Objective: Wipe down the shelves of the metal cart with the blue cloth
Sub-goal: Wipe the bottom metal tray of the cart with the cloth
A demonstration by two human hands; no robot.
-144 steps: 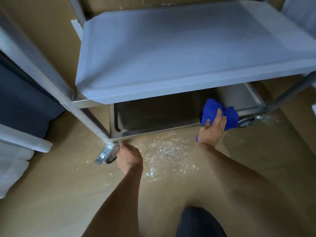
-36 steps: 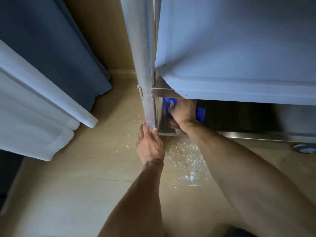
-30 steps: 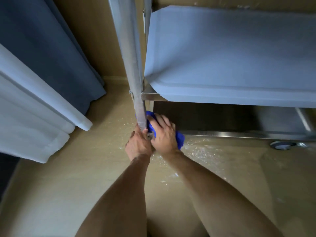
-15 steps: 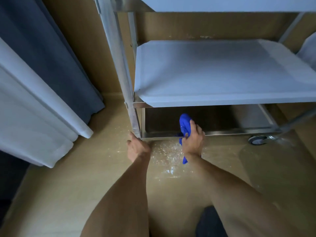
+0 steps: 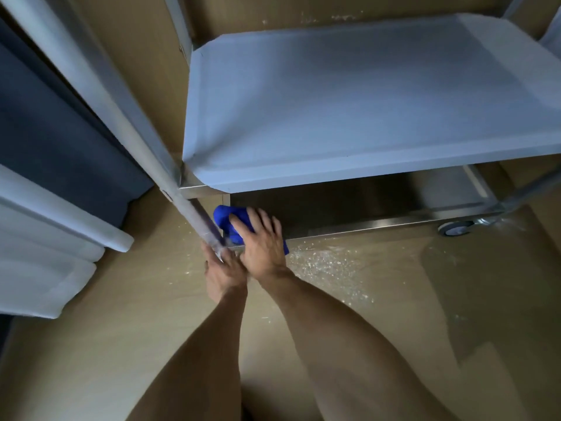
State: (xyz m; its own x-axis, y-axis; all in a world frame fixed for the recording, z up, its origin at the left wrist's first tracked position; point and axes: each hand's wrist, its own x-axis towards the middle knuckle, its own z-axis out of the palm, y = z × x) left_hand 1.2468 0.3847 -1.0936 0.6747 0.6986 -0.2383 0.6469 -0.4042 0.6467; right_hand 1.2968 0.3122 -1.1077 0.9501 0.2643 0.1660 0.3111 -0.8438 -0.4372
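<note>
- Dark blue curtain (image 5: 60, 141) hangs at the far left, with white fabric (image 5: 45, 253) in front of it, near the floor.
- Metal cart (image 5: 455, 220) stands to the right of the curtain; its near-left post (image 5: 127, 117) slants down toward the hands.
- Left hand (image 5: 223, 273) is at the foot of that post, fingers curled around its lower end.
- Blue cloth (image 5: 226, 218) lies on the near-left corner of the bottom shelf (image 5: 379, 205), just beside the post.
- Right hand (image 5: 262, 246) lies flat on the cloth with fingers spread, pressing it down; it touches the left hand.
- Pale middle shelf (image 5: 364, 101) spans above the bottom one and shades it.
- White specks (image 5: 331, 262) are scattered on the tan floor (image 5: 106, 329) just in front of the cart, right of the hands.
- A caster wheel (image 5: 455, 228) shows at the cart's near-right corner.
</note>
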